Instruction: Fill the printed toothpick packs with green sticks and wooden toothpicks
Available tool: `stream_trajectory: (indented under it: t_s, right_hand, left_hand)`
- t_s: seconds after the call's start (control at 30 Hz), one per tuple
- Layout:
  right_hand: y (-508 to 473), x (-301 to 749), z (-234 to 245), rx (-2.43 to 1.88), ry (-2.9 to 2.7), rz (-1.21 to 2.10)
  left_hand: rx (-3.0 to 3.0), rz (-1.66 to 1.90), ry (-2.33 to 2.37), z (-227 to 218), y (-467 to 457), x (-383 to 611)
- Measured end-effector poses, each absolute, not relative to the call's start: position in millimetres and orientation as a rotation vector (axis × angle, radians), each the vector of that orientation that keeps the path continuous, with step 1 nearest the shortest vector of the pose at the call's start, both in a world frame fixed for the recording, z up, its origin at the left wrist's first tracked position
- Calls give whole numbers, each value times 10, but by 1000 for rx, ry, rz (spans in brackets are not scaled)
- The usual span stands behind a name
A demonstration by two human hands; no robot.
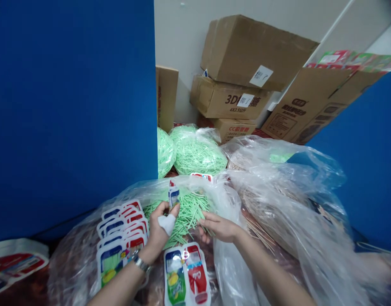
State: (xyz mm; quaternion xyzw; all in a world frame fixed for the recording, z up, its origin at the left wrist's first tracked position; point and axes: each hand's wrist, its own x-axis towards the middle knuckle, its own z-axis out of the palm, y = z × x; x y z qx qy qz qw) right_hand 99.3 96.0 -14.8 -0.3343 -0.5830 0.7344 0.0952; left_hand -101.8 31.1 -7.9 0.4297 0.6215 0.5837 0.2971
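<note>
My left hand, with a white patch near the thumb and a metal watch at the wrist, is closed on a small printed packet, seen nearly edge-on. My right hand is at the edge of a loose heap of thin green sticks, fingers closed round a few of them. That heap lies on clear plastic. Left of my left hand is an overlapping row of bottle-shaped printed packs. Another pack, with a green and a red bottle marked Cola on the red one, lies flat below my hands.
Bulging clear bags of green sticks stand behind the heap. To the right, large plastic bags hold pale sticks. Cardboard boxes are stacked at the back. A blue panel blocks the left; a blurred arm shows at lower right.
</note>
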Motion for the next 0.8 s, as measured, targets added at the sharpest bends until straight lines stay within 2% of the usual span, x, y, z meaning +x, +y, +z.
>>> stream_trajectory:
  t_s: [0.1, 0.4, 0.63, 0.8]
  right_hand:
    - [881, 849, -143, -911, -1457, 2332]
    - [695, 547, -198, -902, -1264, 2235]
    - [696, 553, -158, -1011, -1425, 2117]
    - [717, 806, 51, -967, -1702, 2228]
  left_hand:
    - [1179, 1567, 1644, -123, 385, -858]
    - [1219, 1569, 1647, -227, 330, -723]
    - [1268, 1575, 1663, -181, 291, -791]
    - [1260, 1563, 1686, -87, 353, -971]
